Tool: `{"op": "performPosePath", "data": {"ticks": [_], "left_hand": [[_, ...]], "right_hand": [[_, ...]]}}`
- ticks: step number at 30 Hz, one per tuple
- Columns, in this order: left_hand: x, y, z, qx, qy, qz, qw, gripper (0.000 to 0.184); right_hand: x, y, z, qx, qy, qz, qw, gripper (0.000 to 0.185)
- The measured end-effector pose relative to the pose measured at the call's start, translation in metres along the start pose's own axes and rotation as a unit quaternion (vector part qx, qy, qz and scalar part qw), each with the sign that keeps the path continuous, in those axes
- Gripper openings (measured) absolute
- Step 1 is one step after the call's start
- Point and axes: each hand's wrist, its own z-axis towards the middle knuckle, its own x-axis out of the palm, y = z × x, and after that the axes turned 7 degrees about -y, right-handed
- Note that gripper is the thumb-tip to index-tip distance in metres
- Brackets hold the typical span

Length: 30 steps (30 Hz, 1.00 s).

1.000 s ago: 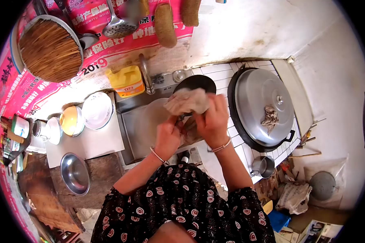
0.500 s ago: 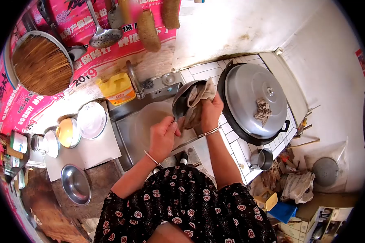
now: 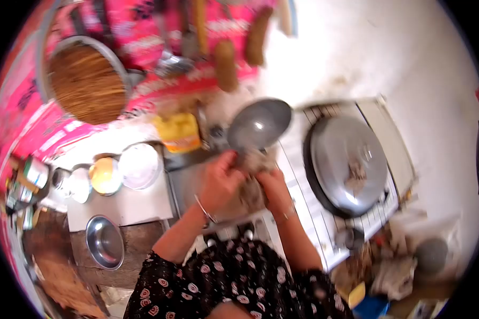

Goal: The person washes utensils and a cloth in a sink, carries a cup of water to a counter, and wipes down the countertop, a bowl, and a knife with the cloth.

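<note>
Head-worn camera (wide, round-edged) looks forward and down onto both hands (image 3: pixel 222 183) (image 3: pixel 272 190).

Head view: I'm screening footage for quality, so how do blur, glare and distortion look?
Head view: motion blur smears the pink printed wall poster; glare dots the round grey metal pan and the large silvery domed lid; fisheye distortion bends the edges, with black corners.

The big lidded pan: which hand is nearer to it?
Right: the right hand is left of the lidded pan, across a gap; the left hand is farther left.
</note>
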Motion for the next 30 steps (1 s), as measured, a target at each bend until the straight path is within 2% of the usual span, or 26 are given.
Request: {"op": "performPosePath", "data": {"ticks": [2,5,6,9,10,12,14,18,21,23,25,26,30], "left_hand": [[-0.014,-0.013,0.007,0.154,0.021,0.101,0.983,0.019],[-0.025,-0.060,0.005,0.266,0.014,0.215,0.940,0.018],[-0.025,-0.076,0.006,0.363,-0.021,0.258,0.895,0.019],[-0.033,-0.096,0.014,0.490,0.006,0.347,0.800,0.025],[-0.037,-0.099,0.018,0.539,-0.017,0.410,0.736,0.021],[-0.038,-0.119,0.022,0.583,-0.061,0.388,0.711,0.029],[-0.047,-0.128,0.035,0.612,-0.063,0.361,0.701,0.039],[-0.066,-0.156,0.053,0.649,-0.111,0.433,0.616,0.044],[-0.073,-0.158,0.075,0.552,-0.165,0.302,0.760,0.047],[-0.085,-0.163,0.089,0.515,-0.147,0.257,0.804,0.043],[-0.106,-0.161,0.104,0.584,-0.138,0.383,0.702,0.043],[-0.113,-0.162,0.112,0.629,-0.143,0.427,0.634,0.040],[-0.122,-0.157,0.126,0.640,-0.146,0.452,0.604,0.041]], "right_hand": [[0.014,0.001,-0.008,-0.001,-0.013,-0.014,1.000,0.028],[0.000,-0.030,-0.001,-0.001,0.018,0.016,1.000,0.026],[0.000,-0.033,-0.002,0.004,0.019,0.016,1.000,0.026],[0.006,-0.032,-0.002,0.024,0.030,-0.006,0.999,0.027],[0.008,-0.029,-0.002,0.026,0.032,-0.013,0.999,0.027],[0.012,-0.026,-0.004,0.031,0.036,-0.021,0.999,0.028],[0.016,-0.023,-0.003,0.032,0.039,-0.029,0.998,0.028],[0.018,-0.022,-0.003,0.034,0.056,-0.009,0.998,0.028],[0.016,-0.023,-0.005,0.033,0.043,0.003,0.999,0.029],[0.014,-0.026,-0.005,0.033,0.029,0.004,0.999,0.029],[0.007,-0.030,-0.004,0.038,0.020,0.000,0.999,0.028],[0.007,-0.030,-0.005,0.033,0.015,0.002,0.999,0.028],[0.006,-0.034,-0.004,0.023,0.005,0.008,1.000,0.026]]}}
